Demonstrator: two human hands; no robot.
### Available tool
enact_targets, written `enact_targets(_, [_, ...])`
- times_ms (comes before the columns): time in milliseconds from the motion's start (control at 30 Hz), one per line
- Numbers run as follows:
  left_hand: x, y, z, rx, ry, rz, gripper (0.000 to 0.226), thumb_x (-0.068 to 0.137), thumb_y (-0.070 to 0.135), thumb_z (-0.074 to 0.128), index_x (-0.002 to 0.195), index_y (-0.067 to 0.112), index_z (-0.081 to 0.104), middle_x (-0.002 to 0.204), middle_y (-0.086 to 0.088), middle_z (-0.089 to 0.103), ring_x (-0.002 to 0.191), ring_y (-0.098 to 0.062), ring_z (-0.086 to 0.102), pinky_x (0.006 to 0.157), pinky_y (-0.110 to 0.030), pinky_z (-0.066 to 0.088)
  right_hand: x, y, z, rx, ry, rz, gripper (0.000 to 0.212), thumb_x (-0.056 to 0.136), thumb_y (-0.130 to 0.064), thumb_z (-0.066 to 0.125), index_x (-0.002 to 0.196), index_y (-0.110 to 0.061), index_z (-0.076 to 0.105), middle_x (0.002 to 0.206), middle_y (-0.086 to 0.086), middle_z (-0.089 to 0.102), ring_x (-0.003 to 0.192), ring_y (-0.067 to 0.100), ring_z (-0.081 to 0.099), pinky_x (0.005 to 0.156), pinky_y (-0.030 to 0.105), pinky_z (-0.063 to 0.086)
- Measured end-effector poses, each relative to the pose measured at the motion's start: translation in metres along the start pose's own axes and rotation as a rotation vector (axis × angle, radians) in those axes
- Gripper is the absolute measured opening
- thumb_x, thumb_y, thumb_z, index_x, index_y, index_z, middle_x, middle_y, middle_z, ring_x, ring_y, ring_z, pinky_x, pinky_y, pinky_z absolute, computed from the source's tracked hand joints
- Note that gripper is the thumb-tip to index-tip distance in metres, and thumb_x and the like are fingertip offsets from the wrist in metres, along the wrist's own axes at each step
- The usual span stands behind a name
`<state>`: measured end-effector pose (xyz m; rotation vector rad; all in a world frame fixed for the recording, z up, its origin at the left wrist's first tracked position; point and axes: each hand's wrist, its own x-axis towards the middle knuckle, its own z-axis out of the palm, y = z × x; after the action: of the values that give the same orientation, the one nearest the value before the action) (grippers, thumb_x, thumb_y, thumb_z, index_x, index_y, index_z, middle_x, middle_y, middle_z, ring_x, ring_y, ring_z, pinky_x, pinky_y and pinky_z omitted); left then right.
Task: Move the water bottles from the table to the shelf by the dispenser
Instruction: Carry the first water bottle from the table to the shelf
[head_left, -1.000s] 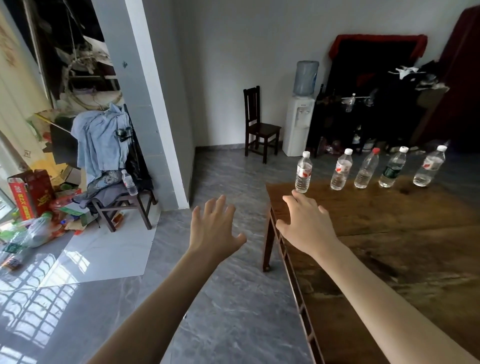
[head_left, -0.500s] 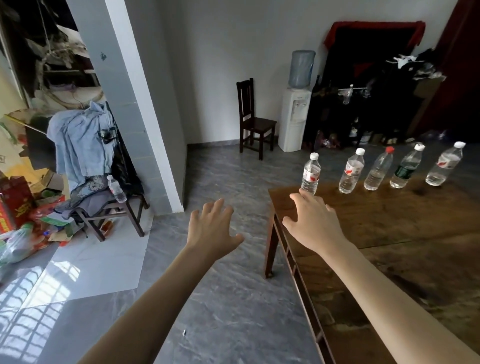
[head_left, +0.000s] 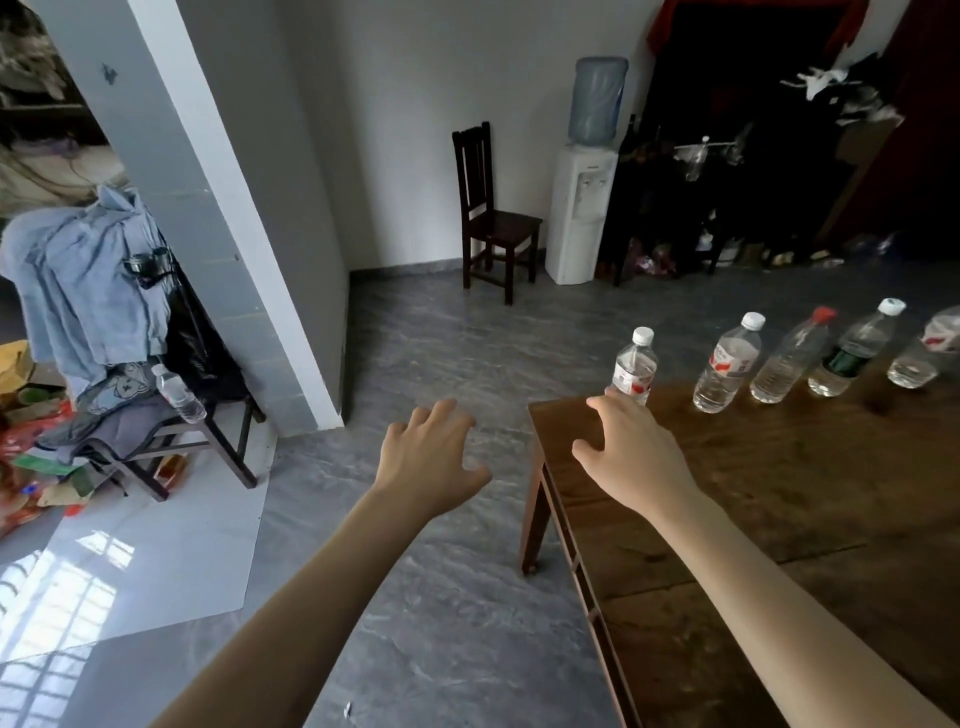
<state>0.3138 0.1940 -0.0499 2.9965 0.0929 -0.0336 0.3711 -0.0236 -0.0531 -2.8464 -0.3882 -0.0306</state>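
Head view | right hand (head_left: 631, 454) has closed in on the nearest bottle (head_left: 634, 368), fingertips now at its base, grip spread, holding nothing; left hand (head_left: 431, 457) open over the floor | pickup imminent | five bottles stand on the wooden counter (head_left: 779, 493); dispenser (head_left: 584, 208) and dark shelf (head_left: 727, 197) across the room

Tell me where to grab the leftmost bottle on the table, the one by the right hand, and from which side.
Grip the leftmost bottle round its labelled middle, coming from the near side, where the right hand already reaches with open fingers. It stands upright at the table corner; the next bottle stands apart on its right, so fingers should fit. The narrow cap end probably offers a weaker hold.
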Motion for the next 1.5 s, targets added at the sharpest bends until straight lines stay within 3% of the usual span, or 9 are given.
enact_targets(400, [0.153, -0.005, 0.033, -0.042, -0.113, 0.175, 0.062, 0.089, 0.051, 0.058, 0.143, 0.025, 0.045, 0.155, 0.000, 0.035, 0.138, -0.024, 0.040, 0.109, -0.043, 0.036, 0.101, 0.017, 0.028, -0.026, -0.011, 0.114, 0.056, 0.091, -0.043, 0.057, 0.141, -0.021, 0.045, 0.148, -0.001, 0.046, 0.131, 0.021, 0.048, 0.101, 0.041, 0.047])
enact_targets(667, [0.268, -0.003, 0.056, -0.037, -0.182, 0.380, 0.055, 0.090, 0.049, 0.056, 0.139, 0.024, 0.050, 0.147, -0.002, 0.042, 0.134, -0.027, 0.044, 0.104, -0.047, 0.041, 0.160, 0.017, 0.053, 0.003, -0.071, 0.228, 0.053, 0.093, -0.039, 0.055, 0.142, -0.019, 0.045, 0.151, 0.002, 0.042, 0.135, 0.022, 0.045, 0.106, 0.040, 0.042])
enact_targets(767, [0.293, 0.004, 0.068, -0.039, -0.232, 0.444, 0.056, 0.090, 0.050, 0.056, 0.140, 0.026, 0.050, 0.145, -0.002, 0.044, 0.132, -0.027, 0.044, 0.102, -0.047, 0.043, 0.166, 0.022, 0.066, 0.030, -0.091, 0.292, 0.055, 0.094, -0.041, 0.055, 0.144, -0.020, 0.044, 0.155, 0.002, 0.039, 0.139, 0.021, 0.042, 0.109, 0.040, 0.041])
enact_targets(1000, [0.320, 0.020, 0.092, -0.069, -0.337, 0.514, 0.055, 0.091, 0.043, 0.057, 0.143, 0.025, 0.048, 0.155, -0.001, 0.036, 0.139, -0.027, 0.040, 0.107, -0.048, 0.039, 0.171, 0.049, 0.094, 0.080, -0.144, 0.377, 0.053, 0.094, -0.041, 0.056, 0.142, -0.021, 0.045, 0.146, -0.002, 0.048, 0.127, 0.017, 0.052, 0.100, 0.034, 0.045])
enact_targets(1233, [0.338, 0.040, 0.126, -0.186, -0.474, 0.534, 0.048, 0.094, 0.036, 0.058, 0.140, 0.025, 0.049, 0.154, 0.001, 0.038, 0.141, -0.023, 0.038, 0.107, -0.049, 0.043, 0.168, 0.084, 0.127, 0.184, -0.211, 0.436, 0.053, 0.094, -0.040, 0.056, 0.142, -0.022, 0.044, 0.150, -0.001, 0.044, 0.133, 0.017, 0.046, 0.102, 0.035, 0.044])
enact_targets(1400, [0.357, 0.068, 0.135, -0.290, -0.516, 0.613, 0.048, 0.097, 0.032, 0.062, 0.141, 0.019, 0.050, 0.148, -0.002, 0.046, 0.136, -0.018, 0.043, 0.111, -0.034, 0.035, 0.163, 0.115, 0.141, 0.206, -0.281, 0.491, 0.053, 0.096, -0.041, 0.053, 0.145, -0.023, 0.041, 0.157, 0.000, 0.035, 0.139, 0.017, 0.040, 0.106, 0.036, 0.041])
enact_targets(1500, [0.366, 0.088, 0.138, -0.341, -0.495, 0.582, 0.054, 0.094, 0.033, 0.067, 0.143, 0.019, 0.047, 0.148, -0.003, 0.048, 0.135, -0.017, 0.045, 0.113, -0.035, 0.037, 0.165, 0.133, 0.143, 0.220, -0.275, 0.487, 0.053, 0.096, -0.041, 0.053, 0.145, -0.022, 0.042, 0.156, 0.001, 0.036, 0.138, 0.017, 0.042, 0.105, 0.035, 0.042])
